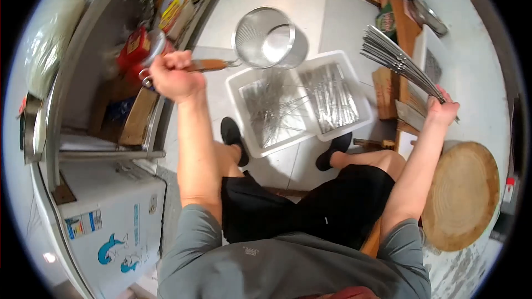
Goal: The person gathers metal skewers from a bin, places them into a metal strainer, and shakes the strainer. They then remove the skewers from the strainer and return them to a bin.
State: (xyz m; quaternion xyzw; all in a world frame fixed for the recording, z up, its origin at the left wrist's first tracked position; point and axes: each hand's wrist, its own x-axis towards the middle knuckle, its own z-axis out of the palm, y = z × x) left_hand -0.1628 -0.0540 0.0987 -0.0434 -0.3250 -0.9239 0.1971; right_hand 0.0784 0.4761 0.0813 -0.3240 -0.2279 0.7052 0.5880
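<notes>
My left hand (176,77) is closed around the wooden handle of a deep mesh strainer (263,36), which hangs above the floor in front of me. Out to the right, my right hand (441,109) grips a bundle of thin metal skewers (396,55) by one end, their other ends fanned toward the upper left. Below the strainer, a white plastic tub with two compartments (310,133) sits on the floor between my feet. Loose skewers (269,111) lie crisscrossed in its left compartment. More skewers (334,97) lie roughly side by side in the right one.
A round wooden chopping board (461,196) lies on the counter at right. Beside the counter stand cardboard pieces (384,91) and a white bin (431,50). On the left are a metal shelf (111,155) with boxes and packets, and a white appliance (111,232).
</notes>
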